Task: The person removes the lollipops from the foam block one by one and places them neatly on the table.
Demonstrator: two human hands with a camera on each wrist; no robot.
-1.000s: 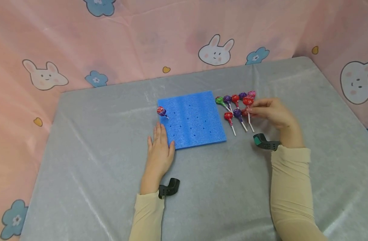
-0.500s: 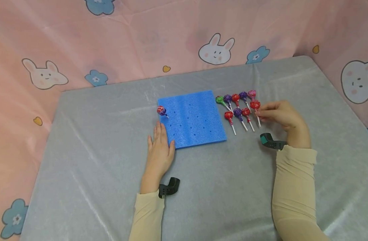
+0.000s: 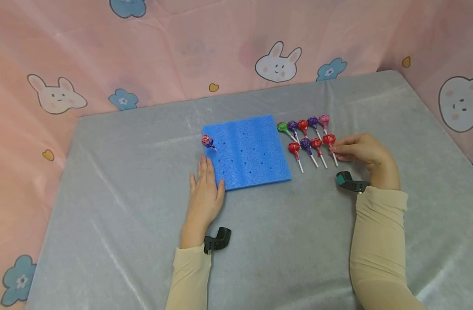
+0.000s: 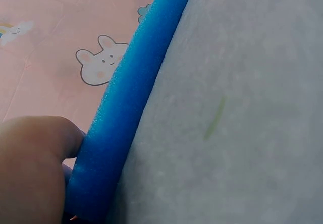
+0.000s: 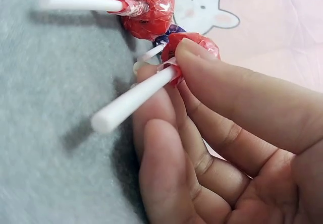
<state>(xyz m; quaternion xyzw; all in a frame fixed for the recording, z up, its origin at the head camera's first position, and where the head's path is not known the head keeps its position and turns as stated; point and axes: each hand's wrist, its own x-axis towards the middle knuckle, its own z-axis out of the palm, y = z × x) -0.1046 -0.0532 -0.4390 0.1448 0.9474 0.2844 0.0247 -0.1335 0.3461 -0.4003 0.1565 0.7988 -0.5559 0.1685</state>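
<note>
In the head view my left hand (image 3: 205, 196) lies with straight fingers along the near left edge of a blue foam board (image 3: 256, 172) dotted with small holes. The left wrist view shows the thumb against the board's side (image 4: 128, 90). One red and purple lollipop (image 3: 207, 141) leans in the board near its left edge. My right hand (image 3: 370, 155) pinches a red lollipop (image 3: 329, 139) between thumb and forefinger, just under its wrapped head. Its white stick (image 5: 133, 99) points toward the camera in the right wrist view, close above the grey cloth.
Several lollipops lie in two rows right of the board: a green one (image 3: 282, 127), a pink one (image 3: 323, 120), a purple one (image 3: 306, 144) and a red one (image 3: 294, 148) among them. Grey cloth (image 3: 283, 241) covers the table; a pink patterned curtain (image 3: 205, 47) hangs behind.
My right hand has carried the red lollipop rightward from above the front row and lowered it at that row's right end. My left hand has stayed on the board.
</note>
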